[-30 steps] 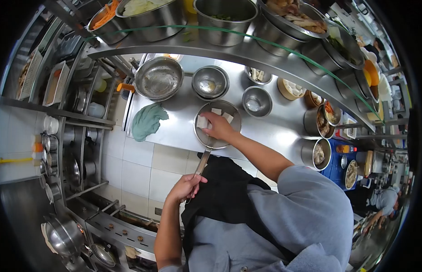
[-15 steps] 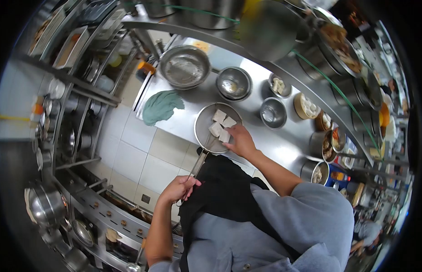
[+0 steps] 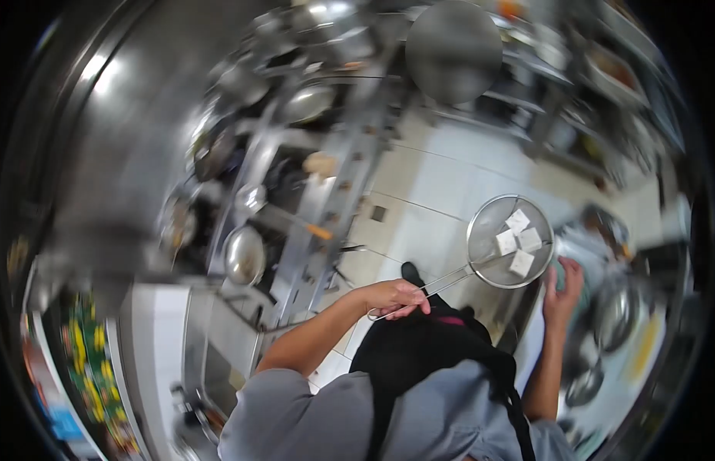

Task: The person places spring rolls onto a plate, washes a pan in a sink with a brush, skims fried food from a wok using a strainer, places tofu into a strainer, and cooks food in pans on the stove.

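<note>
The left hand (image 3: pixel 400 298) is wrapped firmly around the long handle of thin metal wire (image 3: pixel 447 278), which belongs to a round strainer of silvery metal mesh (image 3: pixel 486 259). This strainer is in the air in front of the person, above the floor of pale square tiles (image 3: pixel 442 169), between the grey steel stove (image 3: pixel 307 253) and the shiny metal worktable (image 3: pixel 630 369). Inside it are four white, block-shaped pieces (image 3: pixel 508 243), lying close together near the middle of the mesh. The right hand (image 3: pixel 562 290) is just beside the rim, its fingers apart and slightly bent, and I see nothing in it; whether a fingertip touches the rim, I cannot tell. As I judge it, putting the pieces into the strainer is done, at least for these four, and they look whole and not spilled. Emptying the strainer is not done, and how much work is left cannot be known from this view. About writing, there is little to report: the yellow and green printed packaging (image 3: pixel 85 346) at the lower left is too blurred, so no brand or word can be read, and I find no readable label on the strainer or the stove.
</note>
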The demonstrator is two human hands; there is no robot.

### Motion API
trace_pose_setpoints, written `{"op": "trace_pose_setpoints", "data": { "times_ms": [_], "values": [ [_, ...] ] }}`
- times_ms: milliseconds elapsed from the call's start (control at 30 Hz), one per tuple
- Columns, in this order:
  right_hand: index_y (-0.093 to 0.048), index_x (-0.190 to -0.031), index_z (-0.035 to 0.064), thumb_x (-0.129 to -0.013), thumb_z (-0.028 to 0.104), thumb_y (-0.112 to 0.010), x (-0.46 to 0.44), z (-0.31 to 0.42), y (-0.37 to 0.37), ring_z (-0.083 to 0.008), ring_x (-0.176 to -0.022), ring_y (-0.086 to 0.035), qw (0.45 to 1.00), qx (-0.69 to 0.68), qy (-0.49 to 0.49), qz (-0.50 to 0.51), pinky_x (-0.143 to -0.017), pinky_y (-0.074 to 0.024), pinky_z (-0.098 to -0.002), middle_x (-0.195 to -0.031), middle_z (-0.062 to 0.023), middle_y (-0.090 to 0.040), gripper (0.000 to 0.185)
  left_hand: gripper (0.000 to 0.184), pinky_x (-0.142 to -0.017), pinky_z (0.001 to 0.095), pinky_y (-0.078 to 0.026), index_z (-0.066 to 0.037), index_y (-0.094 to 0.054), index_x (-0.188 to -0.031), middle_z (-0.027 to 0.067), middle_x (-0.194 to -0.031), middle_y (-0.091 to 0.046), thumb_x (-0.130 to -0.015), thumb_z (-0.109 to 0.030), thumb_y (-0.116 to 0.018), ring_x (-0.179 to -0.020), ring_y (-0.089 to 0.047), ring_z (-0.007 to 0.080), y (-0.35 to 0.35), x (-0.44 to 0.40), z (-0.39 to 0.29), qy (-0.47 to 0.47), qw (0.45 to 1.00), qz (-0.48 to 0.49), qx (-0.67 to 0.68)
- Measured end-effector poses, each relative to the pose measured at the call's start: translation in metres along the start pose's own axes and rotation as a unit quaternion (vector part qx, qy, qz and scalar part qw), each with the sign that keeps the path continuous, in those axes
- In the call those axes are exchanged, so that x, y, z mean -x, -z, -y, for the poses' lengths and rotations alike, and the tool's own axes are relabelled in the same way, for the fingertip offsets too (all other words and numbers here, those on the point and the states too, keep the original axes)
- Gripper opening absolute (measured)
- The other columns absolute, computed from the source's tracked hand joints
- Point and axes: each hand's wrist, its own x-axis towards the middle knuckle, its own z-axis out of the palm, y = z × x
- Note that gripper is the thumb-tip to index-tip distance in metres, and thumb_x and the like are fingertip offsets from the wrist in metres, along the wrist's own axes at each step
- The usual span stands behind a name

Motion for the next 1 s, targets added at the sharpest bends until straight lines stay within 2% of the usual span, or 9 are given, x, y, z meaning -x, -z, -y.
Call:
{"op": "trace_pose_setpoints", "data": {
  "times_ms": [100, 300, 500, 567, 700, 800, 900, 967, 1000],
  "values": [
    [-0.064, -0.104, 0.0029, -0.090, 0.012, -0.061, -0.073, 0.039, -0.056, -0.0242, -0.091, -0.055, 0.998, -0.048, 0.000, 0.041, -0.079, -0.0434, -0.0326, -0.102, -0.0108, -0.058, 0.017, 0.036, -0.037, 0.0222, -0.032, 0.003, -0.060, -0.105, -0.0022, -0.054, -0.046, -0.098, -0.031, -0.053, -0.040, -0.039, 0.0055, 0.036, 0.067, -0.027, -0.081, 0.987, -0.102, 0.089],
    [-0.064, -0.104, 0.0032, -0.093, 0.018, -0.059, -0.142, 0.088, -0.202, -0.0174, -0.085, -0.053, 0.983, -0.081, -0.002, 0.163, -0.068, -0.0408, -0.0267, -0.100, -0.0088, -0.058, 0.019, 0.025, -0.036, 0.0218, -0.029, 0.003, -0.060, -0.107, -0.0026, -0.051, -0.043, -0.097, -0.019, -0.052, -0.040, -0.037, 0.0057, 0.189, 0.222, -0.061, -0.287, 0.844, -0.415, 0.181],
    [-0.065, -0.107, 0.0041, -0.091, 0.019, -0.062, -0.116, 0.079, -0.434, -0.0207, -0.089, -0.061, 0.917, -0.197, -0.089, 0.336, -0.076, -0.0474, -0.0295, -0.103, -0.0102, -0.063, 0.022, 0.026, -0.031, 0.0172, -0.024, -0.004, -0.054, -0.110, -0.0054, -0.055, -0.043, -0.093, -0.022, -0.047, -0.038, -0.034, 0.0029, 0.403, 0.375, -0.085, -0.240, 0.743, -0.591, 0.204],
    [-0.065, -0.104, 0.0017, -0.089, 0.020, -0.065, -0.099, 0.092, -0.524, -0.0211, -0.093, -0.064, 0.887, -0.138, -0.050, 0.438, -0.084, -0.0504, -0.0326, -0.101, -0.0125, -0.067, 0.024, 0.021, -0.031, 0.0159, -0.024, -0.006, -0.054, -0.107, -0.0054, -0.056, -0.045, -0.097, -0.024, -0.048, -0.039, -0.035, 0.0021, 0.471, 0.405, -0.081, -0.256, 0.697, -0.618, 0.259],
    [-0.062, -0.111, 0.0046, -0.084, 0.043, -0.066, -0.058, 0.135, -0.687, -0.0309, -0.095, -0.064, 0.798, -0.141, -0.026, 0.586, -0.085, -0.0509, -0.0382, -0.102, -0.0166, -0.066, 0.047, 0.019, -0.033, 0.0160, -0.027, -0.005, -0.057, -0.103, -0.0034, -0.058, -0.049, -0.098, -0.022, -0.051, -0.041, -0.037, 0.0039, 0.581, 0.434, -0.083, -0.324, 0.647, -0.577, 0.378],
    [-0.055, -0.126, 0.0061, -0.082, 0.048, -0.067, -0.044, 0.170, -0.758, -0.0289, -0.100, -0.063, 0.741, -0.050, -0.066, 0.667, -0.088, -0.0495, -0.0375, -0.108, -0.0160, -0.065, 0.061, 0.020, -0.034, 0.0170, -0.029, -0.002, -0.059, -0.104, -0.0019, -0.058, -0.048, -0.097, -0.019, -0.051, -0.041, -0.036, 0.0058, 0.643, 0.436, -0.092, -0.332, 0.631, -0.560, 0.422],
    [-0.054, -0.127, 0.0098, -0.083, 0.047, -0.062, -0.021, 0.177, -0.816, -0.0319, -0.106, -0.061, 0.737, -0.018, 0.043, 0.675, -0.090, -0.0494, -0.0390, -0.117, -0.0159, -0.063, 0.058, 0.025, -0.037, 0.0195, -0.031, 0.003, -0.059, -0.110, 0.0009, -0.059, -0.048, -0.094, -0.016, -0.052, -0.042, -0.034, 0.0088, 0.689, 0.426, -0.106, -0.407, 0.616, -0.510, 0.442],
    [-0.052, -0.132, 0.0141, -0.086, 0.046, -0.056, 0.025, 0.118, -0.881, -0.0304, -0.120, -0.053, 0.714, -0.034, 0.222, 0.663, -0.099, -0.0439, -0.0396, -0.132, -0.0131, -0.055, 0.056, 0.043, -0.052, 0.0233, -0.048, 0.007, -0.056, -0.114, 0.0066, -0.076, -0.061, -0.100, -0.031, -0.042, -0.061, -0.057, 0.0129, 0.688, 0.400, -0.128, -0.447, 0.647, -0.432, 0.441],
    [-0.052, -0.132, 0.0152, -0.085, 0.047, -0.057, 0.022, 0.118, -0.880, -0.0290, -0.124, -0.049, 0.713, -0.067, 0.180, 0.675, -0.101, -0.0417, -0.0385, -0.134, -0.0127, -0.053, 0.057, 0.055, -0.059, 0.0258, -0.052, 0.007, -0.055, -0.114, 0.0089, -0.086, -0.065, -0.101, -0.043, -0.035, -0.071, -0.062, 0.0156, 0.683, 0.385, -0.137, -0.477, 0.678, -0.391, 0.400]
  ]
}}
